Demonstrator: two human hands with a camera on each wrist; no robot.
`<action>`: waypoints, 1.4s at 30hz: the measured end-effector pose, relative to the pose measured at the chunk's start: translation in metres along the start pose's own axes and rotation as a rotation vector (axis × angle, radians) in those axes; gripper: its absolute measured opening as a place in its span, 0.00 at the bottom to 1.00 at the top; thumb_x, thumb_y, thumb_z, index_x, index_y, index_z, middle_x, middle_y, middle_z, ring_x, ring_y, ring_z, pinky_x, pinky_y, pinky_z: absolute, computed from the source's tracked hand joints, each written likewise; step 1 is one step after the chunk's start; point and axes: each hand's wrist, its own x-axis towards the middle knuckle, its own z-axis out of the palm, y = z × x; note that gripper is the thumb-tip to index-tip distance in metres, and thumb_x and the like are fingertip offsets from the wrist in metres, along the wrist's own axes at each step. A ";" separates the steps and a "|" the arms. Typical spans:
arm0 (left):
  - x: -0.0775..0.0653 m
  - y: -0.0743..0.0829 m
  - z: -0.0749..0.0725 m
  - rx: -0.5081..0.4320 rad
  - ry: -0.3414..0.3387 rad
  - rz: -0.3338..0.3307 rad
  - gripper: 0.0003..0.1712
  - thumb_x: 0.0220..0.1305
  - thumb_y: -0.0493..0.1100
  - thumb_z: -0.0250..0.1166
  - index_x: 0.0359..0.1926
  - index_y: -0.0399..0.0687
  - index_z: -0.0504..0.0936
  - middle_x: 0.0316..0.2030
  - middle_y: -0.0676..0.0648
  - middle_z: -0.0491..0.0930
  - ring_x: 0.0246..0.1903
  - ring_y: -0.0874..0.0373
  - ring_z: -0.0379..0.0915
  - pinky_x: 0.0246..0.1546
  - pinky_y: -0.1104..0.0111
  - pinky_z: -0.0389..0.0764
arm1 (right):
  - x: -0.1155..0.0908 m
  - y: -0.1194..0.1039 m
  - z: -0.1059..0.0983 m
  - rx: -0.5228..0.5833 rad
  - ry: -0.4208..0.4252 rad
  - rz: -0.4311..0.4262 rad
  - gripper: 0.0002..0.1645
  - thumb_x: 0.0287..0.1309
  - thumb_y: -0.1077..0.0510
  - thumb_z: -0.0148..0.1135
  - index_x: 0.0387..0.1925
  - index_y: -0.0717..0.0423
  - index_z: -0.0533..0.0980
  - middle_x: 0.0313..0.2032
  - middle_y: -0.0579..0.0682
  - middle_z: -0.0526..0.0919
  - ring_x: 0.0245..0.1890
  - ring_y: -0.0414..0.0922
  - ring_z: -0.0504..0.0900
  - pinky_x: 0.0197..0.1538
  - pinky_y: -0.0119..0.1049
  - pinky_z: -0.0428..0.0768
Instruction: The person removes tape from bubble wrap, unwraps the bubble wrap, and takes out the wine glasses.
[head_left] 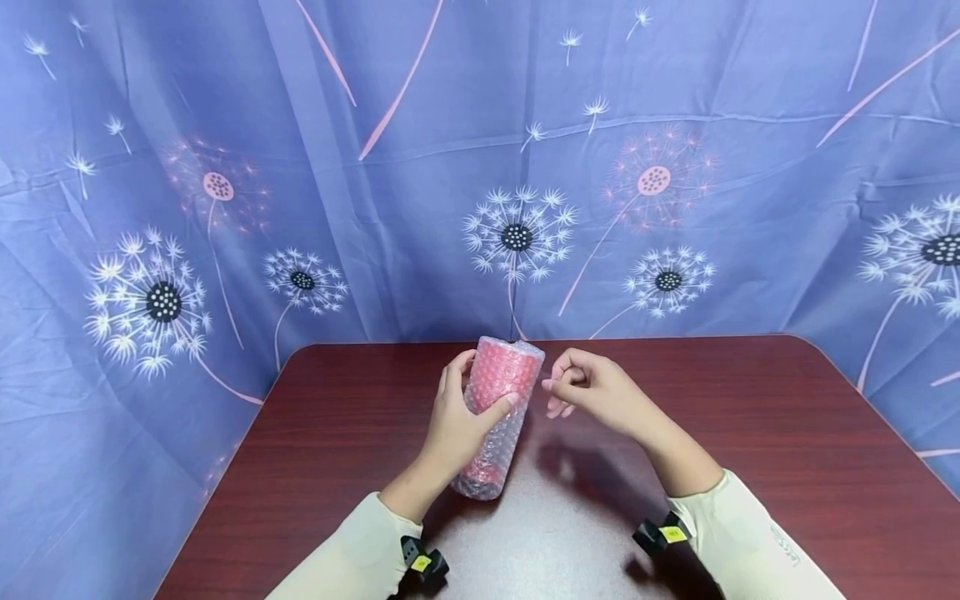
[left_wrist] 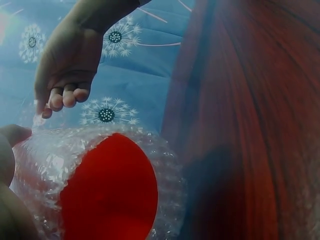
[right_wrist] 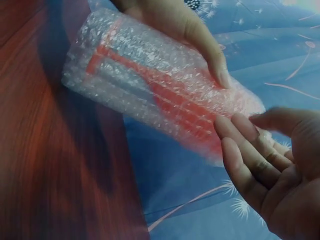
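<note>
My left hand (head_left: 456,425) grips a red stemmed goblet (left_wrist: 112,187) rolled in clear bubble wrap (head_left: 504,437), its thumb lying across the front. The roll stands tilted over the table, its wide mouth upward. Through the wrap in the right wrist view, the goblet's bowl, thin stem and flat foot show. Close to the roll's upper right edge is my right hand (head_left: 600,392), thumb and forefinger pinched together. In the left wrist view, a thin clear strip (left_wrist: 38,121) runs from those fingertips to the wrap. Whether it is tape or wrap I cannot tell.
A dark red-brown wooden table (head_left: 750,417) spreads under both hands. Behind it and at its sides hangs a blue curtain (head_left: 420,208) with a dandelion print. Each wrist wears a small black camera, one of them the right camera (head_left: 660,535).
</note>
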 end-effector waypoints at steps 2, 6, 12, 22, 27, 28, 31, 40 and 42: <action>0.000 0.000 0.000 -0.003 -0.001 0.004 0.49 0.54 0.58 0.77 0.72 0.60 0.62 0.62 0.51 0.69 0.58 0.55 0.71 0.55 0.57 0.77 | 0.000 0.000 0.001 -0.009 0.018 0.010 0.09 0.68 0.62 0.61 0.40 0.66 0.73 0.28 0.60 0.86 0.30 0.51 0.90 0.36 0.45 0.88; -0.001 0.001 0.001 0.003 0.002 0.020 0.49 0.54 0.60 0.76 0.72 0.60 0.62 0.62 0.51 0.69 0.58 0.54 0.71 0.55 0.56 0.77 | 0.002 0.000 0.004 0.006 0.022 0.034 0.10 0.70 0.65 0.57 0.46 0.71 0.72 0.35 0.64 0.87 0.36 0.57 0.90 0.40 0.43 0.88; -0.003 0.001 0.002 0.024 0.015 0.030 0.49 0.53 0.60 0.77 0.71 0.62 0.62 0.62 0.52 0.69 0.59 0.56 0.71 0.57 0.55 0.75 | 0.002 0.001 0.007 0.048 -0.015 0.062 0.15 0.74 0.65 0.51 0.54 0.74 0.67 0.42 0.69 0.86 0.41 0.58 0.89 0.45 0.46 0.88; -0.002 0.001 0.003 0.021 0.025 0.027 0.49 0.52 0.58 0.78 0.71 0.63 0.63 0.62 0.52 0.69 0.60 0.56 0.71 0.58 0.55 0.76 | 0.002 0.002 0.004 -0.012 0.000 0.051 0.06 0.72 0.64 0.53 0.45 0.65 0.72 0.29 0.64 0.85 0.26 0.52 0.87 0.31 0.43 0.86; -0.003 0.001 0.002 0.019 0.020 0.018 0.50 0.52 0.58 0.78 0.72 0.59 0.63 0.63 0.52 0.68 0.60 0.55 0.71 0.58 0.55 0.76 | 0.001 0.002 0.004 0.027 -0.025 0.028 0.07 0.72 0.66 0.50 0.45 0.67 0.71 0.26 0.65 0.82 0.25 0.51 0.87 0.31 0.46 0.87; -0.003 0.001 0.002 0.019 0.018 0.016 0.50 0.52 0.58 0.78 0.72 0.58 0.62 0.63 0.52 0.68 0.60 0.55 0.71 0.58 0.55 0.76 | 0.001 0.002 0.004 0.039 -0.029 0.031 0.07 0.72 0.66 0.50 0.45 0.68 0.71 0.27 0.66 0.83 0.26 0.52 0.88 0.33 0.47 0.87; -0.003 0.002 0.002 0.023 0.010 0.018 0.50 0.53 0.59 0.77 0.72 0.59 0.62 0.63 0.52 0.68 0.60 0.55 0.71 0.58 0.55 0.76 | 0.002 0.002 0.006 0.049 -0.027 0.044 0.09 0.72 0.64 0.53 0.45 0.71 0.70 0.29 0.65 0.85 0.29 0.57 0.89 0.34 0.47 0.87; -0.004 0.003 0.002 0.003 -0.059 0.004 0.52 0.52 0.61 0.78 0.73 0.67 0.59 0.67 0.51 0.69 0.61 0.53 0.72 0.58 0.53 0.77 | 0.003 0.002 0.008 0.061 -0.020 0.070 0.11 0.73 0.63 0.54 0.45 0.72 0.70 0.34 0.66 0.86 0.33 0.58 0.89 0.39 0.46 0.88; -0.003 0.003 0.001 -0.011 -0.087 0.000 0.51 0.53 0.61 0.76 0.73 0.68 0.58 0.67 0.50 0.70 0.60 0.52 0.73 0.57 0.53 0.78 | 0.003 0.001 0.008 0.062 -0.017 0.074 0.11 0.73 0.63 0.53 0.46 0.71 0.70 0.36 0.67 0.86 0.35 0.59 0.89 0.40 0.46 0.88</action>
